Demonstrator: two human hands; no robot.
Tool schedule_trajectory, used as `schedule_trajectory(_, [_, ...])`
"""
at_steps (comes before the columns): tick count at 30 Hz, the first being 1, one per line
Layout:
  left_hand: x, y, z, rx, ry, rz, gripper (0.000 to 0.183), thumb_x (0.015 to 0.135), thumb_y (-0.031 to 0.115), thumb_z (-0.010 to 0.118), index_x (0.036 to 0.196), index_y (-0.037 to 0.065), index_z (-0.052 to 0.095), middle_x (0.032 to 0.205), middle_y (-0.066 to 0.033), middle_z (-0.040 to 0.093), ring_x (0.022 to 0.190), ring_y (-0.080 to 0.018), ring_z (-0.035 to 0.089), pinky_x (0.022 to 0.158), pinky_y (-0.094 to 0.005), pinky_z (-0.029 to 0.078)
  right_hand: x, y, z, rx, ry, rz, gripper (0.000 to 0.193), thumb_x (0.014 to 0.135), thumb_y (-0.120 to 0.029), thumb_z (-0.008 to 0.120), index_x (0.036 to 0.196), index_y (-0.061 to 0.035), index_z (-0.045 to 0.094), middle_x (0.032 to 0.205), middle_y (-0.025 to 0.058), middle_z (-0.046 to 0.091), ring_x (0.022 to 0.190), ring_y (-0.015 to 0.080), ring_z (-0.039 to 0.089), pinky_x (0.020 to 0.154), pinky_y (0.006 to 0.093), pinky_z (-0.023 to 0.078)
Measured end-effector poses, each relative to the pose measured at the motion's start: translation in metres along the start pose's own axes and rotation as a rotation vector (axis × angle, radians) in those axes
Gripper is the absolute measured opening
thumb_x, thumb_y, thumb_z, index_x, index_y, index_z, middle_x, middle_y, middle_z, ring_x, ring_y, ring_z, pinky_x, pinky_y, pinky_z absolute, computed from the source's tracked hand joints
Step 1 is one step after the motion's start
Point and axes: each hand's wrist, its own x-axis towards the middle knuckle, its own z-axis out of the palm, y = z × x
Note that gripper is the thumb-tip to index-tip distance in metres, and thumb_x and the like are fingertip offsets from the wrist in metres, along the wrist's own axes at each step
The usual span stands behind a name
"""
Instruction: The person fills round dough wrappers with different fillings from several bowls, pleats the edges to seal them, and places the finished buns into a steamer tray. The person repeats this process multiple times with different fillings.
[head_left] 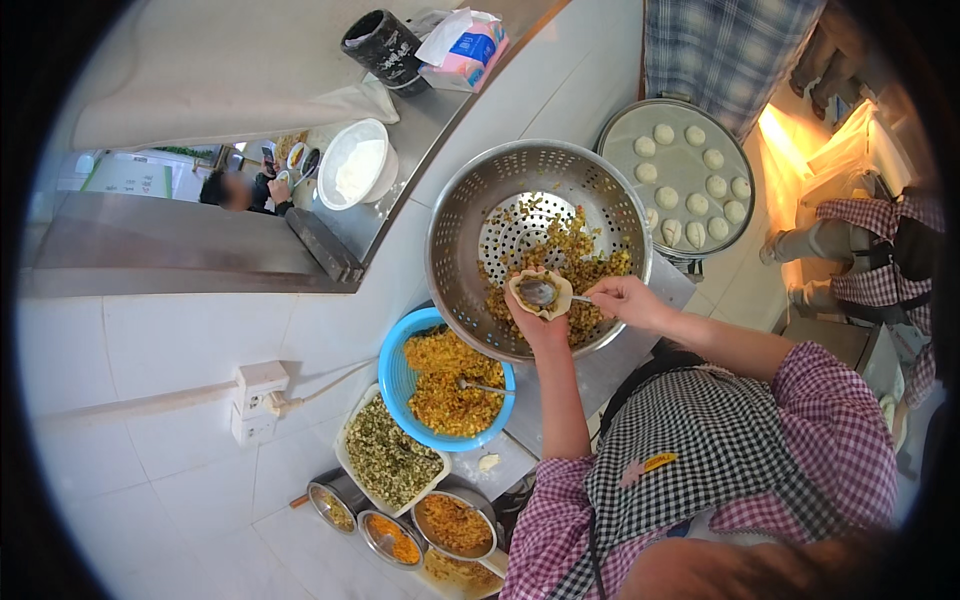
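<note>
My left hand [538, 326] is cupped around a round dough wrapper [556, 306], with its edge standing up like a small cup. A metal spoon [538, 292] dips into that wrapper. My right hand [628, 300] has its fingers closed on the spoon's handle. Both hands are over the near part of a large perforated steel colander [462, 215]. Chopped yellow-brown filling [570, 245] lies heaped in the colander toward its right side. How much filling is inside the wrapper is hidden by the spoon.
Right of the colander, a round steamer tray [680, 165] bears several white buns. A blue basket [390, 385] of yellow filling, a white tub [352, 465] of green filling and smaller bowls stand left. A white basin [380, 180] sits on the counter. Another person [870, 250] stands far right.
</note>
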Motion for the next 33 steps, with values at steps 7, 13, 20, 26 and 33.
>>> schedule_trajectory(7, [-0.008, 0.029, 0.011, 0.420, 0.382, 0.176, 0.048, 0.105, 0.041, 0.050, 0.140, 0.007, 0.051, 0.129, -0.0084, 0.060, 0.117, -0.0250, 0.061, 0.094, -0.0427, 0.056, 0.029, 0.009, -0.043, -1.190, 0.149, -0.130, 0.012, 0.095, -0.008, 0.058, 0.095, -0.0004, 0.067, 0.081, 0.0259, 0.068, 0.078, 0.0418, 0.070, 0.068, 0.0495, 0.055])
schedule_trajectory(13, [-0.019, 0.033, 0.004, 0.162, 0.525, 0.088, 0.048, 0.108, 0.042, 0.035, 0.142, 0.012, 0.050, 0.144, -0.0098, 0.053, 0.131, -0.0338, 0.052, 0.107, -0.0556, 0.047, 0.028, -0.014, -0.018, -0.668, 0.084, -0.242, 0.015, 0.095, -0.008, 0.058, 0.102, -0.0018, 0.069, 0.087, 0.0199, 0.070, 0.081, 0.0384, 0.070, 0.076, 0.0484, 0.055])
schedule_trajectory(20, [-0.002, -0.001, -0.008, 0.027, 0.495, -0.027, 0.043, 0.108, 0.036, 0.036, 0.136, 0.009, 0.054, 0.139, -0.0113, 0.057, 0.127, -0.0330, 0.056, 0.107, -0.0555, 0.047, -0.010, -0.014, 0.011, -0.647, 0.130, -0.441, 0.026, 0.095, -0.013, 0.063, 0.120, -0.0074, 0.066, 0.093, 0.0122, 0.065, 0.074, 0.0327, 0.067, 0.065, 0.0416, 0.056])
schedule_trajectory(26, [0.008, -0.015, -0.002, 0.006, 0.384, -0.083, 0.038, 0.106, 0.035, 0.043, 0.130, 0.011, 0.059, 0.131, -0.0108, 0.061, 0.121, -0.0318, 0.059, 0.105, -0.0540, 0.049, -0.014, 0.005, 0.004, -0.861, 0.173, -0.598, 0.034, 0.094, -0.012, 0.063, 0.127, -0.0117, 0.063, 0.095, 0.0085, 0.060, 0.069, 0.0297, 0.066, 0.059, 0.0413, 0.055])
schedule_trajectory(33, [0.000, -0.008, 0.007, 0.057, 0.150, 0.002, 0.031, 0.103, 0.035, 0.052, 0.120, 0.012, 0.063, 0.121, -0.0079, 0.066, 0.113, -0.0298, 0.062, 0.100, -0.0503, 0.052, -0.008, -0.019, -0.015, -0.135, 0.108, -0.194, 0.019, 0.100, -0.013, 0.063, 0.114, -0.0035, 0.071, 0.083, 0.0064, 0.071, 0.068, 0.0123, 0.061, 0.066, 0.0298, 0.050])
